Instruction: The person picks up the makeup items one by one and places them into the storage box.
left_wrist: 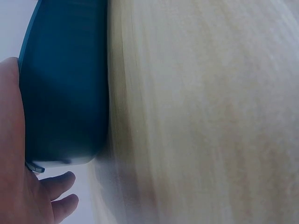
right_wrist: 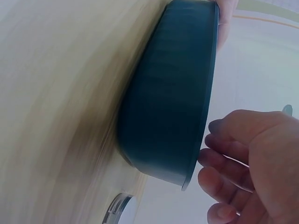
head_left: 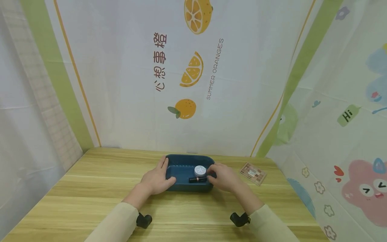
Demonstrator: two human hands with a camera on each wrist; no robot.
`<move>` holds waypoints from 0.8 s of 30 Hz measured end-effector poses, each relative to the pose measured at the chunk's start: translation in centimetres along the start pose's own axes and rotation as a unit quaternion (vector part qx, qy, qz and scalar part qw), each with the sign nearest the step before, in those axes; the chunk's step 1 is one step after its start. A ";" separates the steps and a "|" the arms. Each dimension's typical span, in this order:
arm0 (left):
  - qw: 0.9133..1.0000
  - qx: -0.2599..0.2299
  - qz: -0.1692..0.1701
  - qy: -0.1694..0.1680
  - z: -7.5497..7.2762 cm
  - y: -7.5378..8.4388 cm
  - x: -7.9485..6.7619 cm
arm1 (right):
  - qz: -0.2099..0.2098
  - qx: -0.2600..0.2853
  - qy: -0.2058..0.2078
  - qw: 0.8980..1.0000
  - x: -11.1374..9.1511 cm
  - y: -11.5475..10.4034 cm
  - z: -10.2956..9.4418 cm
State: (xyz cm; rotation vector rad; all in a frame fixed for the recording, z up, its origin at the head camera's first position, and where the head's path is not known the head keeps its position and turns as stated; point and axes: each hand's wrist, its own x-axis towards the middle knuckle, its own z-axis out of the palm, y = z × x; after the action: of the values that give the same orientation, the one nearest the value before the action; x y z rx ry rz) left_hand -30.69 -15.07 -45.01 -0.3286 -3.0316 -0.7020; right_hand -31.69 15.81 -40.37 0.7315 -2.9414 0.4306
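Palette (head_left: 253,173) lies on the wood-grained table (head_left: 105,181), a printed curtain (head_left: 136,117) behind. My left hand (head_left: 156,179), spread wide, grips one end of the smooth, round-cornered tray (head_left: 180,172). At the other, my right hand (head_left: 225,177) curls loosely by a black tube (head_left: 195,180) inside, beside a round white compact (head_left: 200,170); whether it pinches the tube I cannot tell.

Readable text, head view: three prints on cloth.
Rear white cloth (head_left: 127,111): "心想事橙" (head_left: 161,62) and "SUMMER ORANGES" (head_left: 215,69), both running bottom to top. Right-hand cloth (head_left: 320,144): "Hi" (head_left: 347,115) in dark letters on a printed green tag (head_left: 342,122).
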 end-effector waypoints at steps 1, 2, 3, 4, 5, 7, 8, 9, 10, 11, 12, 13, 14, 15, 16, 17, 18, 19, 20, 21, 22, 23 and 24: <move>1.000 0.000 0.000 0.000 0.0 0.0 0.0 | 0.001 0.001 0.000 1.000 0.0 0.1 0.0; 1.000 0.000 0.000 0.000 0.0 0.0 0.0 | 0.001 0.001 0.003 1.000 0.0 0.2 0.0; 1.000 0.000 0.000 0.000 0.0 0.0 0.0 | 0.001 0.001 0.005 1.000 0.0 0.3 0.1; 1.000 0.000 0.000 0.000 0.0 0.0 0.0 | 0.002 0.002 0.007 1.000 0.0 0.4 0.1; 1.000 0.000 0.000 0.000 0.1 0.0 0.1 | 0.002 0.003 0.009 1.000 0.0 0.5 0.0; 1.000 0.000 -0.001 0.000 0.1 0.0 0.1 | 0.002 0.008 0.015 1.000 0.0 0.7 0.0; 1.000 0.000 -0.001 0.000 0.1 0.0 0.1 | 0.003 0.014 0.018 1.000 0.0 0.8 -0.1; 1.000 0.001 -0.002 -0.001 0.1 0.0 0.1 | 0.004 0.015 0.021 1.000 0.0 0.9 -0.1; 1.000 0.000 -0.002 -0.001 0.1 0.0 0.1 | 0.004 0.017 0.023 1.000 0.0 0.9 -0.2; 1.000 0.001 -0.003 -0.001 0.1 0.0 0.0 | 0.005 0.019 0.024 1.000 0.0 1.0 -0.3; 1.000 0.001 -0.003 -0.002 0.1 0.0 0.0 | 0.006 0.021 0.027 0.999 0.0 1.1 -0.4; 1.000 0.000 -0.003 -0.002 0.1 0.0 0.0 | 0.008 0.020 0.030 0.999 0.0 1.2 -0.4; 1.000 0.000 -0.003 -0.002 0.0 0.0 0.0 | 0.010 0.020 0.032 0.999 0.0 1.2 -0.5; 1.000 -0.001 -0.003 -0.002 0.0 0.0 0.0 | 0.010 0.017 0.036 0.999 0.0 1.3 -0.7; 1.000 -0.002 -0.003 -0.002 0.0 0.0 0.0 | 0.012 0.018 0.038 0.999 -0.1 1.4 -0.8; 1.000 -0.003 -0.003 -0.001 0.0 0.0 0.0 | 0.014 0.018 0.041 0.999 -0.1 1.5 -0.9; 1.000 -0.003 -0.003 -0.001 0.0 0.0 0.0 | 0.015 0.018 0.045 0.999 -0.1 1.6 -0.9; 1.000 -0.004 -0.002 -0.001 0.0 0.0 0.0 | 0.016 0.015 0.048 0.999 -0.1 1.7 -1.0; 1.000 -0.004 -0.002 -0.001 0.0 0.0 -0.1 | 0.019 0.013 0.050 0.998 -0.1 1.9 -1.1; 1.000 -0.004 -0.002 -0.001 0.0 0.0 -0.1 | 0.022 0.011 0.052 0.998 -0.1 2.0 -1.1; 1.000 -0.004 -0.002 -0.001 0.0 0.0 -0.1 | 0.024 0.012 0.054 0.998 -0.1 2.2 -1.1; 1.000 -0.004 -0.002 -0.001 0.0 0.0 -0.1 | 0.027 0.011 0.056 0.998 -0.1 2.4 -1.2; 1.000 -0.003 -0.002 -0.001 0.0 0.0 -0.1 | 0.030 0.011 0.057 0.998 -0.1 2.6 -1.2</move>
State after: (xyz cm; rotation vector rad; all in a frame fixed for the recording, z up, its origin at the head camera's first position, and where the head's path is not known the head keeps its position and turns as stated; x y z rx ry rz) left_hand -30.59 -15.08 -45.02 -0.3251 -3.0333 -0.7122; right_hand -32.77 18.42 -39.91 0.6012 -2.8625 0.4941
